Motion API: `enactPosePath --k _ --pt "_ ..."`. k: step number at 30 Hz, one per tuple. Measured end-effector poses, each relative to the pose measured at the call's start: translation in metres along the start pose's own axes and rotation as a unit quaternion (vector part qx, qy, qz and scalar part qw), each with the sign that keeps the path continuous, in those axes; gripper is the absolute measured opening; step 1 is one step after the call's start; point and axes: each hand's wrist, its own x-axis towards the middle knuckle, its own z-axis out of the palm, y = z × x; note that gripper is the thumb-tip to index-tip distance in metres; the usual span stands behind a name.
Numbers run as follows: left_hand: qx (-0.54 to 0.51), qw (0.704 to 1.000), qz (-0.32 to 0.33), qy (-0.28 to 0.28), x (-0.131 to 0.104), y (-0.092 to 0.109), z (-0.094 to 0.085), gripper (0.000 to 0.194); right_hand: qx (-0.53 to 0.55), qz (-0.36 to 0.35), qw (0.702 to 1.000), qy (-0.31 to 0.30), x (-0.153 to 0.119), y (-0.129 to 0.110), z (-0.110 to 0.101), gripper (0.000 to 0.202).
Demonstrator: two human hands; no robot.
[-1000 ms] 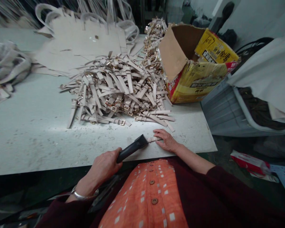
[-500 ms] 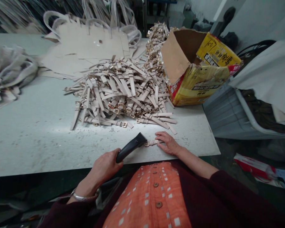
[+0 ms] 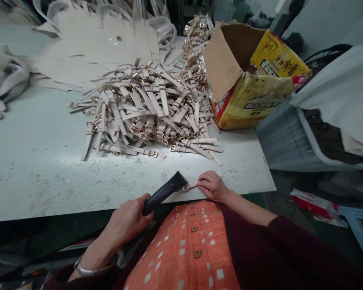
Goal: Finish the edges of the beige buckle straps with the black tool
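My left hand [image 3: 132, 217] is wrapped round the narrow end of a black handheld tool [image 3: 165, 194]. The tool slants up to the right, and its wide, flat end is close beside a small beige buckle strap [image 3: 191, 186]. I cannot tell if the two touch. Pinched in my right hand [image 3: 213, 186] is the other end of that strap, near the table's front edge. Its buckle end points left toward the tool. Beyond both hands lies a large heap of similar beige buckle straps [image 3: 151, 108] with gold-coloured buckles.
A yellow cardboard box [image 3: 251, 102] stands open at the table's right end. Beige bag pieces with handles [image 3: 109, 40] lie at the back, and more beige pieces [image 3: 6, 76] are at the left. A grey bin [image 3: 275, 141] is beside the table [image 3: 48, 181].
My right hand's fingers have closed on the strap and turned it, bringing it slightly nearer the table edge. The tool has shifted a little left. The whole view has shifted slightly.
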Motion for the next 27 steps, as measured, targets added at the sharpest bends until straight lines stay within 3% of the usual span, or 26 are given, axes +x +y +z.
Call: enactPosePath --k 6,13,19,22,27 --pt "0.013 0.999 0.021 -0.033 -0.005 0.006 0.004 0.025 0.057 0.008 0.998 0.01 -0.001 0.0 -0.002 0.013" --pt "0.076 0.997 0.027 -0.022 0.009 0.029 0.004 0.028 0.132 0.065 0.989 0.0 0.003 0.002 -0.006 0.005" --pt "0.05 0.997 0.052 0.007 0.022 0.049 0.007 0.029 0.136 0.097 0.986 -0.001 0.002 0.002 -0.006 0.024" --pt "0.034 0.998 0.048 0.013 0.023 0.046 0.009 0.029 0.114 0.1 0.988 -0.001 0.002 0.0 -0.005 0.032" --pt "0.001 0.999 0.006 0.037 0.017 0.022 0.012 0.026 0.04 0.108 0.992 0.048 -0.002 0.005 -0.021 0.023"
